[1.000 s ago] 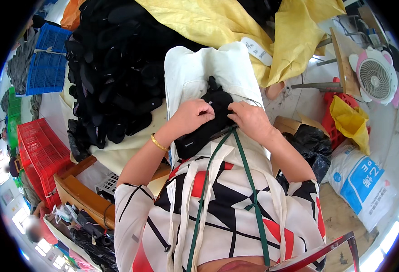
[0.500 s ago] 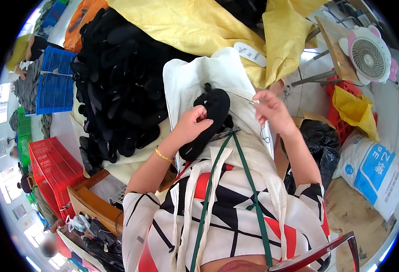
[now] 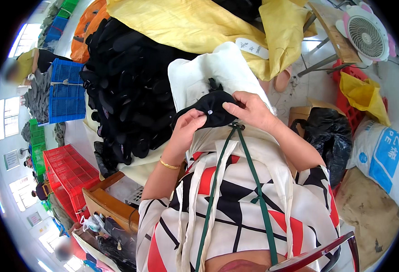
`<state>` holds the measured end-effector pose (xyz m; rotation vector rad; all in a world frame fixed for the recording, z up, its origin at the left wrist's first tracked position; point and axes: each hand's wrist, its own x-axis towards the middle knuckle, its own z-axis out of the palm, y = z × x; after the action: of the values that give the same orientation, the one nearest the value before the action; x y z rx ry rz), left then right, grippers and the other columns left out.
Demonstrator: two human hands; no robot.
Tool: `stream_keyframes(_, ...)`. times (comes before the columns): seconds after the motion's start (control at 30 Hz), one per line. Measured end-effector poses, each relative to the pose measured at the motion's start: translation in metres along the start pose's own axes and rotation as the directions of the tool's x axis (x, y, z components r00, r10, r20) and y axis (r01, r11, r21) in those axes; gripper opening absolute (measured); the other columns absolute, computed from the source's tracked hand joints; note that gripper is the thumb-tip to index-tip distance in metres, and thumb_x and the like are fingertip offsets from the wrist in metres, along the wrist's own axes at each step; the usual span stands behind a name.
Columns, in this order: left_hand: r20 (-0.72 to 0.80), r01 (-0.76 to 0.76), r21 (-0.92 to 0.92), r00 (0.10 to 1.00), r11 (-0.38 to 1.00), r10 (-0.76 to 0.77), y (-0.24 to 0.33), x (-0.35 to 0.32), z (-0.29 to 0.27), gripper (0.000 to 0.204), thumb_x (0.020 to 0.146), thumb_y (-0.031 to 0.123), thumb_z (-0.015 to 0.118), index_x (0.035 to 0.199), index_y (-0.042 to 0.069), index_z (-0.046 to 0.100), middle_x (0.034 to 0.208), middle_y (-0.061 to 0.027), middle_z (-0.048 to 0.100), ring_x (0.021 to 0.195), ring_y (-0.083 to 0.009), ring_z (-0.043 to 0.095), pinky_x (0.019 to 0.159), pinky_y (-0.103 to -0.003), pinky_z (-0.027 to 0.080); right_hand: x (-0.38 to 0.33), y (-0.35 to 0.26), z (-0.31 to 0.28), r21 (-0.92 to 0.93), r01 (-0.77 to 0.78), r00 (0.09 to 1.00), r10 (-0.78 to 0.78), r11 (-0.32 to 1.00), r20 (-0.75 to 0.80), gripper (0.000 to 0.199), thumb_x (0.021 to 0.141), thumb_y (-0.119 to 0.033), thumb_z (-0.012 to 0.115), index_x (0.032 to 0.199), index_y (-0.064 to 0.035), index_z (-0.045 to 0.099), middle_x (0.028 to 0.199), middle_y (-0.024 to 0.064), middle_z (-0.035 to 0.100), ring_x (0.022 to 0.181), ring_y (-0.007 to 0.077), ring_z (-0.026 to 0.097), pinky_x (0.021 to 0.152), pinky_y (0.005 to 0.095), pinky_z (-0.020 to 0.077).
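Observation:
A black fabric piece [image 3: 213, 111] with a small pale stud on it lies over a white cloth [image 3: 217, 75] spread on my lap. My left hand [image 3: 188, 129], a gold bangle on its wrist, grips the piece's left edge with bent fingers. My right hand [image 3: 249, 109] pinches the piece's right edge, fingers laid across it. Both hands hold the piece close together, just above the green straps of my apron.
A big heap of black pieces [image 3: 127, 90] lies to the left on a yellowish sheet. Yellow sacks [image 3: 208, 25] lie beyond. Blue crate [image 3: 65, 90] and red crate [image 3: 70, 174] stand at left. A fan [image 3: 367, 36], black bag [image 3: 326, 136] and white sack [image 3: 383, 154] are at right.
The view has tilted, shifting everything. My hands have turned the black piece so its rounded face with the stud shows, and my right hand has closed in over its right edge.

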<state>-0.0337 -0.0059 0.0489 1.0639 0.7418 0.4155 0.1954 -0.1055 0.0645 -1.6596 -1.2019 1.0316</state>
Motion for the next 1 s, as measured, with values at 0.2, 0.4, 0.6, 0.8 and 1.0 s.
stream_keyframes(0.2, -0.072, -0.033, -0.039, 0.997, 0.999, 0.030, -0.008, 0.005, 0.017, 0.023, 0.093, 0.008, 0.068, 0.113, -0.001, 0.067, 0.100, -0.0017, 0.069, 0.088, -0.0076, 0.061, 0.083, -0.025, 0.051, 0.000, 0.019, 0.012, 0.208, -0.110, 0.988, 0.084, 0.972, 0.130, 0.038, 0.091, -0.034, 0.071, 0.087, 0.0036, 0.067, 0.068, 0.0050, 0.061, 0.065, 0.0094, 0.051, 0.061, 0.0307, 0.0467)
stream_keyframes(0.4, -0.070, -0.283, 0.571, 0.919, 0.771, 0.389, 0.013, 0.001, 0.013, 0.014, 0.094, 0.008, 0.066, 0.105, -0.001, 0.066, 0.095, -0.0047, 0.066, 0.082, -0.0108, 0.062, 0.077, -0.025, 0.050, 0.030, 0.018, -0.006, 0.350, -0.296, 0.955, 0.275, 0.889, 0.108, 0.040, 0.093, -0.039, 0.066, 0.084, -0.0009, 0.069, 0.069, -0.0002, 0.060, 0.061, 0.0078, 0.053, 0.057, 0.0266, 0.0465)
stream_keyframes(0.6, -0.236, -0.314, 0.538, 0.835, 0.782, 0.498, 0.016, 0.007, -0.008, 0.011, 0.090, 0.005, 0.068, 0.100, 0.000, 0.067, 0.091, -0.0068, 0.066, 0.078, -0.0128, 0.060, 0.075, -0.025, 0.049, 0.162, 0.003, -0.105, 0.662, 0.165, 0.898, 0.166, 0.731, -0.407, 0.052, 0.093, -0.050, 0.067, 0.096, 0.0017, 0.063, 0.084, 0.0048, 0.062, 0.077, 0.0132, 0.059, 0.077, 0.0289, 0.0513)
stream_keyframes(0.8, -0.158, -0.217, 0.688, 0.887, 0.693, 0.434, -0.002, 0.028, -0.020, 0.007, 0.090, 0.004, 0.067, 0.096, 0.000, 0.067, 0.084, -0.0055, 0.065, 0.072, -0.0109, 0.058, 0.068, -0.025, 0.048, 0.141, 0.014, -0.090, 0.470, 0.059, 0.952, 0.093, 0.881, -0.293, 0.041, 0.099, -0.039, 0.063, 0.105, 0.0012, 0.065, 0.088, 0.0020, 0.059, 0.083, 0.0112, 0.057, 0.081, 0.0262, 0.0527)
stream_keyframes(1.0, 0.009, -0.203, 0.809, 0.943, 0.551, 0.333, -0.012, 0.079, -0.021, 0.011, 0.088, 0.005, 0.068, 0.098, 0.003, 0.068, 0.098, -0.0090, 0.068, 0.082, -0.0205, 0.065, 0.073, -0.029, 0.052, 0.070, 0.096, -0.058, 0.698, -0.120, 0.884, 0.396, 0.706, -0.249, 0.029, 0.099, -0.029, 0.063, 0.092, -0.0016, 0.066, 0.077, -0.0017, 0.056, 0.067, 0.0069, 0.052, 0.062, 0.0249, 0.0493)
